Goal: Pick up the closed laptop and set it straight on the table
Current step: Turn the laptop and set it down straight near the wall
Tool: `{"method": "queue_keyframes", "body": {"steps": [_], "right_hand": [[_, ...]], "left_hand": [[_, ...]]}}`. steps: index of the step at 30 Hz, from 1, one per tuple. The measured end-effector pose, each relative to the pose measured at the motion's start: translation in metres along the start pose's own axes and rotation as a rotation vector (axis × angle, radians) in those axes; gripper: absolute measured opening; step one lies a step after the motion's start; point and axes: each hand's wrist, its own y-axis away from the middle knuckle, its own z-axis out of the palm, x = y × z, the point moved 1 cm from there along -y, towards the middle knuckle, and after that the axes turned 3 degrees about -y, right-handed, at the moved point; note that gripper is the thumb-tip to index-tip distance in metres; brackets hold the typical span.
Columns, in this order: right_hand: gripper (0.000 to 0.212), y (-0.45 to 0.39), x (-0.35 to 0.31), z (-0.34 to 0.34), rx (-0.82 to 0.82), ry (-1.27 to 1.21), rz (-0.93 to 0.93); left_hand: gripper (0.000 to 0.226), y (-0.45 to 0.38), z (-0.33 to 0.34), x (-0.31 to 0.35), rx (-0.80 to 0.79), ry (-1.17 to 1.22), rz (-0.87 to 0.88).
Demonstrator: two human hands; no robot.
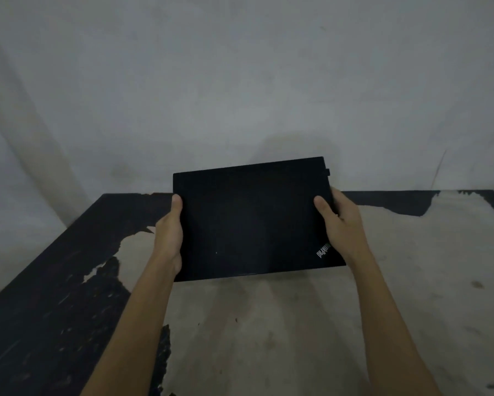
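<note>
Closed black laptop [254, 221], held up over the table [268, 324], lid toward the camera. Long axis left to right, tilted a little so the right end rides higher than the left. Far edge raised above the table's back edge and set against the wall [240, 81]; near edge lower, over the pale middle of the tabletop. Silver lettering at the near right corner, running diagonally, partly covered and too small to read whole. Small block sticking out at the far right corner, unclear what. Tiny light speck on the lid toward the near left. Whether any part of the underside touches the table: cannot tell, though a shadow below the near edge suggests a gap.

Left hand [168, 232] clamped on the laptop's left short edge, thumb flat on the lid, fingers hidden beneath. Right hand [342, 227] gripping the right short edge likewise, thumb on top, remaining fingers wrapped behind and out of sight. Both forearms bare, reaching in from the bottom of the frame, elbows cut off.

Tabletop dark, its coating worn away over a wide pale patch in the middle and right; dark surface left along the left side and back edge. Dim light, grain soft throughout. Wall plain, grey, stained.
</note>
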Motion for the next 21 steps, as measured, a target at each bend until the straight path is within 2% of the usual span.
{"method": "queue_keyframes", "body": {"steps": [4, 7, 10, 14, 18, 21], "right_hand": [[0.031, -0.006, 0.021, -0.022, 0.06, 0.01, 0.102], [0.028, -0.009, 0.036, -0.038, 0.111, 0.0, 0.154], [0.028, -0.014, 0.047, -0.049, 0.135, 0.02, 0.193], [0.029, -0.019, 0.066, -0.054, 0.162, 0.068, 0.226], [0.028, -0.021, 0.078, -0.05, 0.177, 0.097, 0.252], [0.029, -0.021, 0.082, -0.049, 0.184, 0.165, 0.251]], "left_hand": [[0.045, -0.005, 0.024, -0.012, -0.06, -0.051, -0.014], [0.035, -0.01, 0.042, -0.023, -0.112, -0.085, 0.006], [0.042, -0.019, 0.054, -0.038, -0.147, -0.134, -0.007], [0.04, -0.029, 0.064, -0.055, -0.134, -0.173, -0.007], [0.039, -0.038, 0.07, -0.061, -0.076, -0.266, 0.09], [0.027, -0.042, 0.072, -0.066, -0.055, -0.296, 0.148]]}}
